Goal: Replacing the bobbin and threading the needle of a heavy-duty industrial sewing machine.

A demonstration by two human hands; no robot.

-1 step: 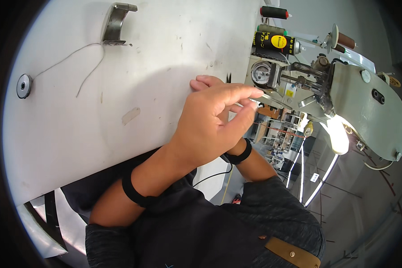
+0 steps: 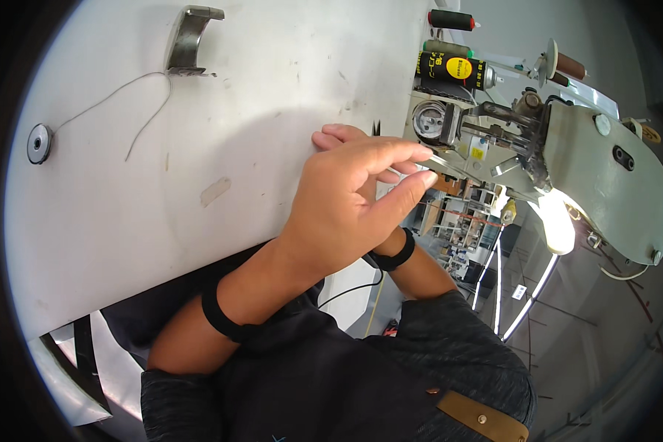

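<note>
Head view: left hand (image 2: 339, 195) unclenched near right edge of table (image 2: 162, 243), room leftward to bobbin (image 2: 40, 143); right hand (image 2: 342, 132) mostly hidden, grip unclear.

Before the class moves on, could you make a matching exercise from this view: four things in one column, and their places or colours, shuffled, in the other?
Things
1. left hand
2. small metal disc
3. curved metal plate
4. sewing machine

Places and colours
A. near the top edge of the picture, left of centre
B. pale green, at the far right
C. around the middle of the picture
D. at the far left of the picture

Right pairs: 1-C, 2-D, 3-A, 4-B.
</note>
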